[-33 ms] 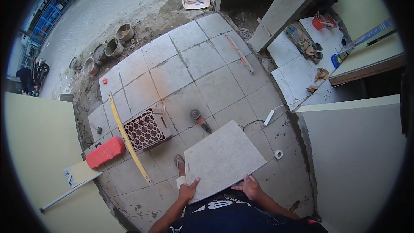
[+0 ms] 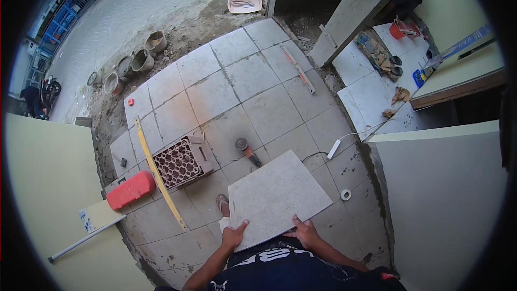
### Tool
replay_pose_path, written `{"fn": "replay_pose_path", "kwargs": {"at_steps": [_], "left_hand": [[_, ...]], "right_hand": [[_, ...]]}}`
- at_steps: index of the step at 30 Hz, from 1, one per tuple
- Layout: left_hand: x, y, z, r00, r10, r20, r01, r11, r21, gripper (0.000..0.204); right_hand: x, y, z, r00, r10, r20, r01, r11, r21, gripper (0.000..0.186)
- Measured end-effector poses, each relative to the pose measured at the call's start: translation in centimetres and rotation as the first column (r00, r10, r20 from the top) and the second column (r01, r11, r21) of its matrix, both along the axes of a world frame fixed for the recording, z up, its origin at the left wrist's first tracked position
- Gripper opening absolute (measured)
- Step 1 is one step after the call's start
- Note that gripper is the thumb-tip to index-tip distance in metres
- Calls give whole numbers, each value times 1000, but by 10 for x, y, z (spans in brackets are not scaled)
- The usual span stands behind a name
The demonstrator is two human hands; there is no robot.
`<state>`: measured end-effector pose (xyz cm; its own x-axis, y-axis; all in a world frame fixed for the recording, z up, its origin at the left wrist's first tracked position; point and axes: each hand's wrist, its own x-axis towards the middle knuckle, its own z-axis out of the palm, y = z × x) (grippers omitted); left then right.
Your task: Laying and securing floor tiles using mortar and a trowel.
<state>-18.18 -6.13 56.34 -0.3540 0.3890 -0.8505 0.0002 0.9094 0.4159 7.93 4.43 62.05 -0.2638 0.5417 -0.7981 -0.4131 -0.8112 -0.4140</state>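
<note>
Both hands gripping loose tile (image 2: 277, 196) at its near edge: left hand (image 2: 235, 234) fingers curled over corner, right hand (image 2: 306, 231) fingers spread on top. Tile holding same position as before, hanging above laid floor, angle grinder (image 2: 247, 151) just beyond far edge. No placement starting.

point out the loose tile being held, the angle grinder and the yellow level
loose tile (image 2: 277, 196), head view, middle of its top face
angle grinder (image 2: 247, 150), head view, on its body behind the disc
yellow level (image 2: 159, 178), head view, midway along its length
</note>
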Motion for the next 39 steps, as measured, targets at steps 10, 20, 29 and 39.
{"fn": "replay_pose_path", "kwargs": {"at_steps": [10,20,29,39], "left_hand": [[82,164,23,999,3,34,0,996,-86,82],[50,382,64,840,-528,-124,542,812,216,92],[12,666,75,595,-552,-583,788,543,290,49],[-187,809,60,693,-449,-565,585,807,77,20]], "right_hand": [[35,189,75,786,131,604,-221,972,78,30],[18,430,61,606,42,794,-520,777,356,27],[-124,645,48,629,267,730,-543,823,167,32],[-182,943,61,180,383,906,-983,25,184,53]]}}
